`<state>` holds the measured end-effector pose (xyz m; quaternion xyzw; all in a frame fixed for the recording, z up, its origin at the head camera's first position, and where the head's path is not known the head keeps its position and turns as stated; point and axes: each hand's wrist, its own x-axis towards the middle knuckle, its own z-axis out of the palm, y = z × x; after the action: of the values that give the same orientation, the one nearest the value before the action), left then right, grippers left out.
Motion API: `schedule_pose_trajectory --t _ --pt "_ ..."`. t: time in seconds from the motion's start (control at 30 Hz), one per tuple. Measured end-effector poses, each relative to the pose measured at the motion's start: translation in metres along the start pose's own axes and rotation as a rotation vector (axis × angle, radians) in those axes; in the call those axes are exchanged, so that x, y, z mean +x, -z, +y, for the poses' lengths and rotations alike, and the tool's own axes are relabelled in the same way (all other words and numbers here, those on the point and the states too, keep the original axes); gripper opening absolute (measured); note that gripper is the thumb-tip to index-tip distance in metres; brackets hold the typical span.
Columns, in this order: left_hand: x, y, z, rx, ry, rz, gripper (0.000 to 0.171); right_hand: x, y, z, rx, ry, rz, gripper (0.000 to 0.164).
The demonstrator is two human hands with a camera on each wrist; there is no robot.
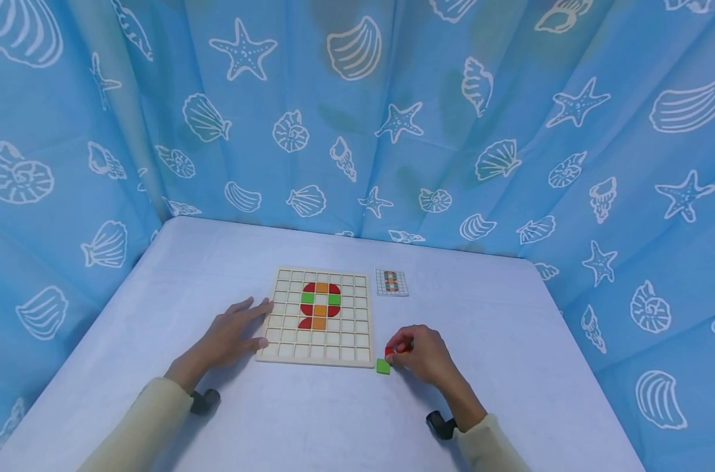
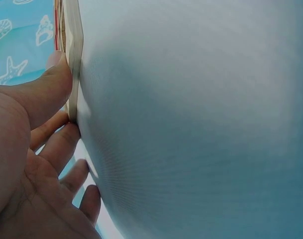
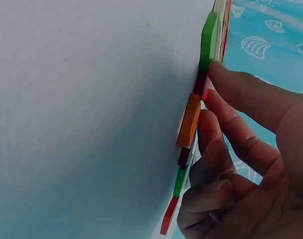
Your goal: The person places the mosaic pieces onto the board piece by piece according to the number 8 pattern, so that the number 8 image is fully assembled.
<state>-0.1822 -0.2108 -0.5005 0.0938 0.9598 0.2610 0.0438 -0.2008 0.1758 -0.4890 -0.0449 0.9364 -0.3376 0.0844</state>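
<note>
A square wooden grid board (image 1: pixel 316 362) lies on the table, with red, orange and green tiles set in a ring and a short stem with one red leaf-like tile (image 1: pixel 305 323). My left hand (image 1: pixel 227 334) rests against the board's left side, fingers spread, thumb at the lower left corner. To the right of the board, my right hand (image 1: pixel 425 354) pinches a red tile (image 1: pixel 389 352) between thumb and fingers. Just below that tile lies a green square tile (image 1: pixel 383 366). In the right wrist view, an orange tile (image 3: pixel 189 122) lies under the curled fingers.
A small printed card (image 1: pixel 392 282) with a coloured grid pattern lies right of the board's upper corner. More tiles, including a green one (image 3: pixel 180 181) and a red one (image 3: pixel 169 215), lie beside the right hand. A blue shell-print curtain (image 1: pixel 345 183) hangs behind the white table (image 1: pixel 310 419).
</note>
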Motion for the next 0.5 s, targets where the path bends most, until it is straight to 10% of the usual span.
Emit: schedule_pose_trajectory --t 0.5 --pt "-0.0002 0.0002 0.0014 0.003 0.018 -0.008 0.082 0.0058 -0.0072 -0.0083 0.126 0.045 0.037 0.019"
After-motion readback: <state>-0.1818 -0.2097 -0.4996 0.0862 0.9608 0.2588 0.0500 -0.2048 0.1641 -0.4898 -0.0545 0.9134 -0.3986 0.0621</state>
